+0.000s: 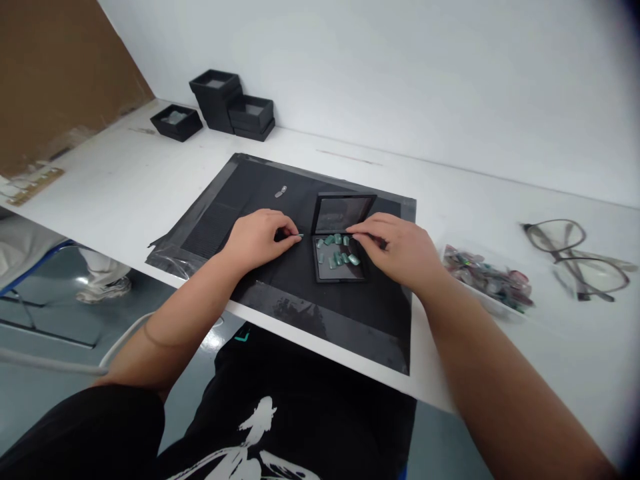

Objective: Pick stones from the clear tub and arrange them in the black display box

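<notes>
An opened black case (340, 277) lies on a black mat (295, 267), its clear-windowed lid (343, 212) tilted up. Several small glossy green pieces, shaped like press-on nails (338, 259), are spread in its shallow base. Just left of the case, my left hand (263, 237) pinches a small green piece (301, 235) between thumb and finger. My right hand (393, 243) is at the case's right side by the hinge line, thumb and fingertips pressed together; what they hold, if anything, is too small to make out. Two small pale pieces (281, 191) lie farther back on the mat.
A clear tray (487, 280) of mixed coloured pieces sits right of the mat, with eyeglasses (575, 257) beyond it. Stacked black boxes (217, 100) and a low black box (177, 123) stand at the back left. A white wall borders the table's rear.
</notes>
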`<control>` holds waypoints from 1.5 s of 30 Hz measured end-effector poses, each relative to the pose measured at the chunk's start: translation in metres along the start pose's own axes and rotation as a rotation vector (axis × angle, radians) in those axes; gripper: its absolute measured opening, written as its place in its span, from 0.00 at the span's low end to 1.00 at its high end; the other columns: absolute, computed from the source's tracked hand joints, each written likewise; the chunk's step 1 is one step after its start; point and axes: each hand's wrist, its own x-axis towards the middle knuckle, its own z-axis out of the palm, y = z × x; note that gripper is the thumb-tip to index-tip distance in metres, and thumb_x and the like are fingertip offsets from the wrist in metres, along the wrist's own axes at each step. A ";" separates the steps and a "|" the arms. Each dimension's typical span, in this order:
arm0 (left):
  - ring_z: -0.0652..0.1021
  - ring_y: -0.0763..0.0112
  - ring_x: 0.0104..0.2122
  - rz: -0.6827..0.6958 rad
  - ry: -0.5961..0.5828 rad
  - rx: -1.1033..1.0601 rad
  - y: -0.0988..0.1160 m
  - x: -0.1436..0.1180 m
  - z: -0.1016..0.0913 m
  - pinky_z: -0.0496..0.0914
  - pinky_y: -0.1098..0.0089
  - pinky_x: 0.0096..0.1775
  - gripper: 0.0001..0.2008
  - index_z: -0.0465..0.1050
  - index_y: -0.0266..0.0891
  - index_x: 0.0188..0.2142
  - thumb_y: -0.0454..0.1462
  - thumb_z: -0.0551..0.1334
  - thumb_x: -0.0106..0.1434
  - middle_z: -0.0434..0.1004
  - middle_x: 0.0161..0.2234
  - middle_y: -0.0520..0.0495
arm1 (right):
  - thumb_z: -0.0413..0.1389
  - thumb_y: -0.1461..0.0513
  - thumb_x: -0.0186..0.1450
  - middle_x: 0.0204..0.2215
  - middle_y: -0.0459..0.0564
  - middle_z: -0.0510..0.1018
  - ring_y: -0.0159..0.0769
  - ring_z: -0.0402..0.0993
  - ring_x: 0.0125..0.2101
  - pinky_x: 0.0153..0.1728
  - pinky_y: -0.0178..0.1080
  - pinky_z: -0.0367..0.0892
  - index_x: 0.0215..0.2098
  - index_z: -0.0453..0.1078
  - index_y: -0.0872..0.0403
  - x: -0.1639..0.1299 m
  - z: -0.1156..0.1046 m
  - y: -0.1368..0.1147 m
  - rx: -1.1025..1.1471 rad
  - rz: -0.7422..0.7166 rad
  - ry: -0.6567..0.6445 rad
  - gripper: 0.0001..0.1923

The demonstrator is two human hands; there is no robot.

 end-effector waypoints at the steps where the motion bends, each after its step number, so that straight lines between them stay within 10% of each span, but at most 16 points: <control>1: 0.78 0.68 0.36 0.005 0.030 -0.010 0.001 -0.001 0.000 0.65 0.70 0.32 0.07 0.79 0.46 0.34 0.44 0.64 0.62 0.81 0.33 0.53 | 0.50 0.60 0.69 0.41 0.50 0.81 0.39 0.77 0.36 0.34 0.40 0.68 0.43 0.79 0.50 0.000 -0.001 -0.001 0.003 0.004 0.004 0.14; 8: 0.76 0.75 0.28 0.409 0.489 -0.155 0.010 -0.005 0.003 0.71 0.73 0.34 0.06 0.81 0.46 0.35 0.42 0.65 0.63 0.79 0.27 0.52 | 0.57 0.57 0.66 0.30 0.49 0.79 0.33 0.69 0.25 0.27 0.38 0.65 0.42 0.78 0.50 -0.002 -0.010 -0.022 0.374 0.080 0.124 0.11; 13: 0.73 0.79 0.20 0.682 0.627 -0.191 0.018 -0.007 0.005 0.68 0.75 0.26 0.04 0.81 0.53 0.33 0.39 0.66 0.62 0.77 0.22 0.56 | 0.63 0.59 0.62 0.30 0.47 0.79 0.31 0.72 0.27 0.25 0.36 0.65 0.42 0.80 0.49 -0.004 -0.013 -0.035 0.951 0.039 -0.046 0.09; 19: 0.72 0.80 0.18 0.607 0.534 -0.235 0.025 -0.009 0.009 0.66 0.75 0.23 0.16 0.81 0.52 0.27 0.47 0.60 0.68 0.74 0.19 0.54 | 0.69 0.64 0.55 0.27 0.46 0.78 0.30 0.71 0.25 0.23 0.34 0.64 0.38 0.82 0.50 -0.002 -0.015 -0.046 1.091 -0.069 -0.162 0.12; 32: 0.77 0.80 0.22 0.838 0.674 -0.431 0.032 -0.004 0.011 0.71 0.78 0.26 0.04 0.78 0.44 0.36 0.39 0.68 0.61 0.78 0.24 0.56 | 0.68 0.68 0.55 0.26 0.46 0.78 0.28 0.71 0.25 0.23 0.33 0.63 0.35 0.83 0.48 -0.003 -0.010 -0.046 1.295 -0.020 -0.228 0.11; 45: 0.75 0.80 0.23 0.670 0.492 -0.779 0.049 -0.015 0.008 0.71 0.80 0.26 0.05 0.76 0.40 0.35 0.35 0.68 0.59 0.77 0.26 0.52 | 0.67 0.64 0.57 0.25 0.46 0.77 0.29 0.70 0.26 0.26 0.34 0.66 0.33 0.82 0.49 -0.003 -0.004 -0.057 1.459 0.047 -0.286 0.05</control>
